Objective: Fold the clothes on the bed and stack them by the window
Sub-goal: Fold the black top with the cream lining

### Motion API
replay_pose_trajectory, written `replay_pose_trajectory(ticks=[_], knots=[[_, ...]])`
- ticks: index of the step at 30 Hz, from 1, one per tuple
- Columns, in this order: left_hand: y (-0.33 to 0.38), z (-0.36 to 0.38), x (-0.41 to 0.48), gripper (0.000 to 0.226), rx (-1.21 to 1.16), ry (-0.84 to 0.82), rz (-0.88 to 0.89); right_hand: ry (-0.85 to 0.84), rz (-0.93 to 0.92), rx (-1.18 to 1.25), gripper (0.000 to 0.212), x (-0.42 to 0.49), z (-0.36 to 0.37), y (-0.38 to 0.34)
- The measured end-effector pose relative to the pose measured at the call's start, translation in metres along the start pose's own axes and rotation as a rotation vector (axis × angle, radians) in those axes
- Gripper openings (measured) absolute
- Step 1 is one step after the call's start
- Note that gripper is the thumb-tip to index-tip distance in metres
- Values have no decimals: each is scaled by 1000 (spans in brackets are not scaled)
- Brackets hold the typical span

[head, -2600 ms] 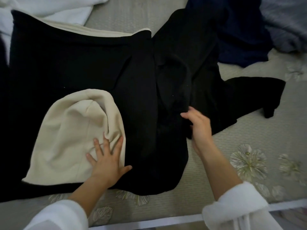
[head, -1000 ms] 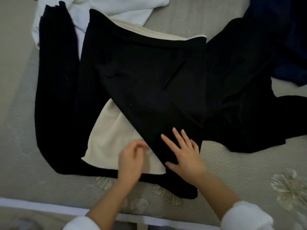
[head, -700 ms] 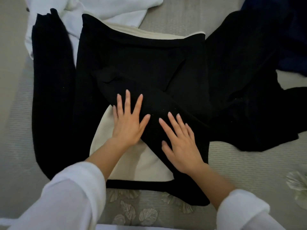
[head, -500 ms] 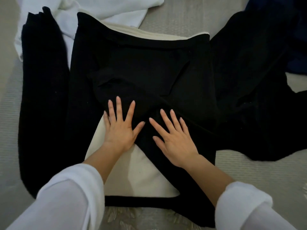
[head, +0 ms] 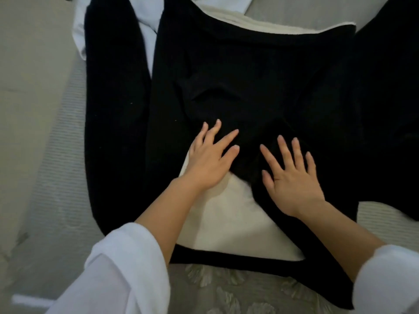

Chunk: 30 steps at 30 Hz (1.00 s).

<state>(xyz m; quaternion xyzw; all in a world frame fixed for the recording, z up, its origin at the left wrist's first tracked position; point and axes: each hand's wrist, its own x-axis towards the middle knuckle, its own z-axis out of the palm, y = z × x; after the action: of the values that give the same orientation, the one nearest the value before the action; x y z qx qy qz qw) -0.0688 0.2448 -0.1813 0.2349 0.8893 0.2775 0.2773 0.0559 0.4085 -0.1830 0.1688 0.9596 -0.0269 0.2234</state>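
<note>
A black hooded garment [head: 260, 71] with a cream lining lies spread flat on the bed in front of me. Its cream hood [head: 229, 225] shows below my hands, with a black sleeve folded diagonally across it. My left hand [head: 210, 162] lies flat with fingers spread, over the edge where hood and black cloth meet. Flat on the folded sleeve, a little to the right, my right hand [head: 292, 175] also has its fingers straight. The other sleeve [head: 115, 123] runs down the left side.
A white garment [head: 149, 30] lies under the black one at the top left. More dark clothing [head: 390, 123] is heaped on the right. The grey patterned bedcover [head: 45, 200] shows on the left and along the near edge.
The right sleeve has been folded across the hood. Both hands then flattened on the cloth and slid a little up and apart. The view has moved closer.
</note>
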Motion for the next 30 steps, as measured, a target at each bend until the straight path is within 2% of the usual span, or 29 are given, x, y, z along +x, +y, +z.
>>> replay_pose_trajectory(ticks=[2, 3, 6, 8, 10, 12, 15, 18, 19, 21, 23, 25, 27, 30], knots=[[-7, -10, -23, 42, -91, 47, 18, -21, 115, 2, 69, -4, -11, -28], [-12, -15, -38, 41, -111, 128, 11, 1, 149, 32, 73, -8, -17, -47], [-38, -39, -78, 40, -35, 471, -109, 196, 17, 250, 78, -21, -28, -105], [-67, -66, -90, 46, 3, 643, -303, 231, -160, 350, 79, -24, -30, -138], [-98, -92, -97, 56, -39, 706, -571, 127, -260, 353, 81, -21, -26, -161], [-123, -112, -97, 65, -232, 706, -759, -13, -274, 251, 88, -15, -14, -173], [-143, -126, -91, 69, -616, 600, -763, -60, -260, 133, 92, -8, 3, -177], [-140, -129, -85, 37, -900, 436, -689, -58, -252, 158, 93, -6, 7, -175], [-134, -127, -85, 25, -965, 466, -648, -51, -252, 158, 93, -6, 6, -174], [-122, -125, -91, 14, -1026, 729, -546, -28, -242, 149, 93, -8, 5, -173], [-117, -129, -111, 19, -1055, 1082, -483, -10, -226, 150, 94, -10, 4, -174], [-126, -129, -139, 28, -1128, 1313, -535, -12, -230, 163, 91, -12, 0, -176], [-138, -119, -168, 25, -1141, 1340, -676, -34, -248, 156, 87, -12, -5, -177], [-157, -103, -185, 17, -1184, 1132, -882, -81, -257, 74, 84, -10, -13, -184]])
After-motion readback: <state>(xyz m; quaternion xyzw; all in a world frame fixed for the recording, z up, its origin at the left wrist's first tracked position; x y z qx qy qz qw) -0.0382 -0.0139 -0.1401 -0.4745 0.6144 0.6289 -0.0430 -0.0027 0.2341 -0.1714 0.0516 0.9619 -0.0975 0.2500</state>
